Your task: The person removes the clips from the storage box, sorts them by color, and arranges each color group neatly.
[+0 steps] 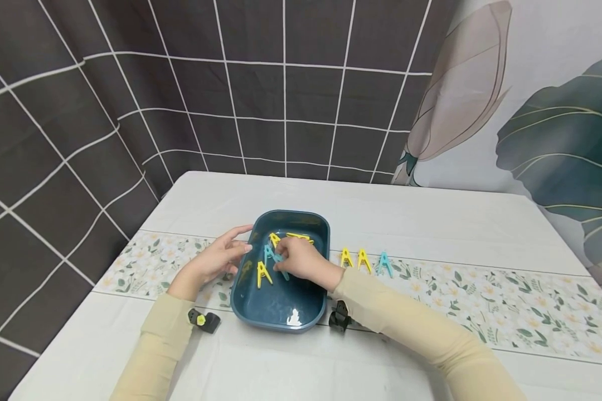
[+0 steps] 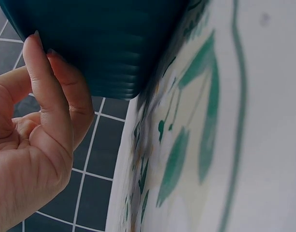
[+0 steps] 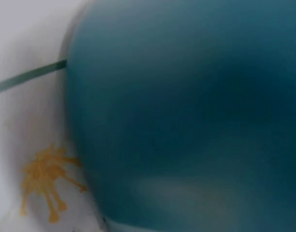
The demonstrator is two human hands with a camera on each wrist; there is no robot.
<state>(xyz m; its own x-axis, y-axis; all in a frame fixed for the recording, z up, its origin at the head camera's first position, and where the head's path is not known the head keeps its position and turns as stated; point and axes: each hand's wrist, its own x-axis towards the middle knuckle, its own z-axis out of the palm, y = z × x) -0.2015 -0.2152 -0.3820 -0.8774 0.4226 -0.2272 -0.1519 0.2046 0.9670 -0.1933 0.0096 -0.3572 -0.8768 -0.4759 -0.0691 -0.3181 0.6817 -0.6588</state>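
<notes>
A dark blue plastic basin (image 1: 281, 318) stands on the table with several clothespins inside. My left hand (image 1: 219, 257) is at its left side, fingers loosely bent, fingertips at the rim. From the left wrist view, fingers of that hand (image 2: 51, 106) reach up against the basin's outer wall (image 2: 104, 43). My right hand (image 1: 303, 259) reaches over the right rim into the basin, and its thumb and forefinger pinch a blue clothespin (image 1: 285, 274). Close by lie another blue clothespin (image 1: 267, 253) and a yellow clothespin (image 1: 263, 274). The right wrist view shows only the blurred basin wall (image 3: 176, 121).
Right of the basin, two yellow clothespins, one of them nearest the basin (image 1: 346, 257), and a blue clothespin (image 1: 384, 263) lie in a row. A white cloth with a floral band (image 1: 461, 295) covers the table. A dark grid curtain (image 1: 251, 89) hangs behind it.
</notes>
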